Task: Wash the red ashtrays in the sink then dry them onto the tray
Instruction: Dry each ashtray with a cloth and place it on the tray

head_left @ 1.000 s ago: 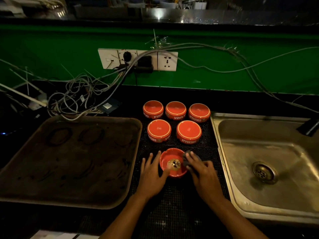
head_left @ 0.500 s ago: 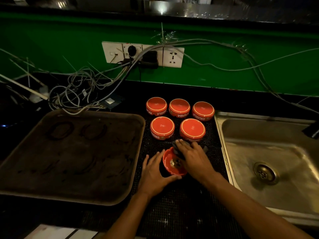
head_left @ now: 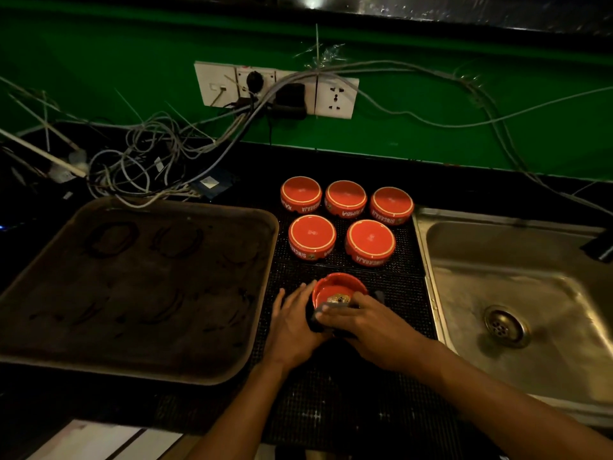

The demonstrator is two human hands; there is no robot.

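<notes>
Resting on the black perforated rubber mat that covers the dark counter between tray and sink, the upright round red ceramic ashtray sits near the mat's middle, its bowl open upward with a pale gold mark at the bottom; its near rim and near wall are hidden behind both hands. The left hand cups the ashtray's left wall, fingers curved against it and the thumb out of sight behind the right hand's fingers; the right hand lies across the near rim, its fingers pressing a dark grey cloth or scouring pad onto it; most of that pad is covered, so its shape and material cannot be told, and a dark scrap showing past the ashtray's right side may be part of it. Toward the mat's far edge stand 5 more round red ashtrays turned bottom up, 3 in the back row and 2 in front, close together but whether touching cannot be told; white lettering on their walls reads upside down and only in part. The large rectangular brown metal tray, stained with dark rings, lies just beside the mat's left edge; its left side is cut off. The stainless steel sink with its round drain adjoins the mat's right edge and runs out of view; a dark object at its far right corner is too cropped to identify.
</notes>
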